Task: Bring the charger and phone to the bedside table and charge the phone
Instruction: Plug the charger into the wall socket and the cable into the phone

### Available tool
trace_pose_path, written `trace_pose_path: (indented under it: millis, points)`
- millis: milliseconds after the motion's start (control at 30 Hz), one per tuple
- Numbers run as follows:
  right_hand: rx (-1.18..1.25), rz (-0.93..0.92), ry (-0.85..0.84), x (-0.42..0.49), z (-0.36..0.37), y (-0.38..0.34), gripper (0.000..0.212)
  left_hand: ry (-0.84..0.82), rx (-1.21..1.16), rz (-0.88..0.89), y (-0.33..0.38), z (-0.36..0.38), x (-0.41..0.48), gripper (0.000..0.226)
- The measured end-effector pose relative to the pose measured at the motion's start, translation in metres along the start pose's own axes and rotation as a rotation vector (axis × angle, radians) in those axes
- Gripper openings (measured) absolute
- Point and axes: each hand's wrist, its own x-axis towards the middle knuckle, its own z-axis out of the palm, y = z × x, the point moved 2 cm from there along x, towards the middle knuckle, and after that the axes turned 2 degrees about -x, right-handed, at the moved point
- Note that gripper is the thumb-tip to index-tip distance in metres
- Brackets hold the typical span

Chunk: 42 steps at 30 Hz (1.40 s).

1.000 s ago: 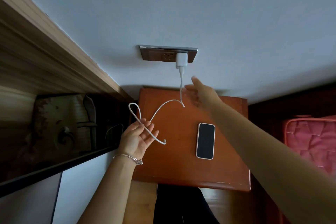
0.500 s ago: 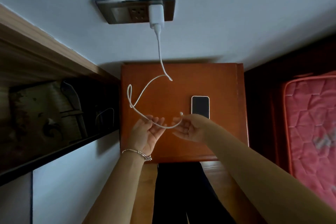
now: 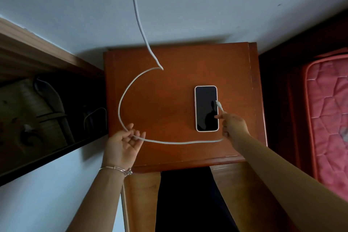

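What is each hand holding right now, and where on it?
Right hand pinches the white cable just behind its free plug end, above the phone. Left hand, palm open, only supports the cable's middle across its fingers.

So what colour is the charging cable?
White, the charging cable shows clearly in the head view.

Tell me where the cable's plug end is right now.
In the head view, the cable's plug end is pinched in the right hand, over the right edge of the phone on the bedside table.
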Motion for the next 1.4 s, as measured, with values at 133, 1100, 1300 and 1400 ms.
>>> trace_pose_path:
  millis: [133, 1100, 1300, 1400]
  points:
    - [-0.083, -0.109, 0.047, 0.007, -0.01, 0.012, 0.028, 0.121, 0.199, -0.03, -0.016, -0.016, 0.016, 0.011]
    - [0.241, -0.125, -0.069, 0.029, -0.004, -0.015, 0.024, -0.039, 0.595, -0.055, -0.078, 0.121, 0.042, 0.024]
    - [0.176, -0.12, -0.085, 0.031, -0.006, -0.015, 0.026, -0.059, 0.681, -0.076, -0.09, 0.131, 0.049, 0.031]
    - [0.19, -0.12, -0.106, 0.03, -0.005, -0.016, 0.026, -0.046, 0.732, -0.041, -0.092, 0.131, 0.052, 0.03]
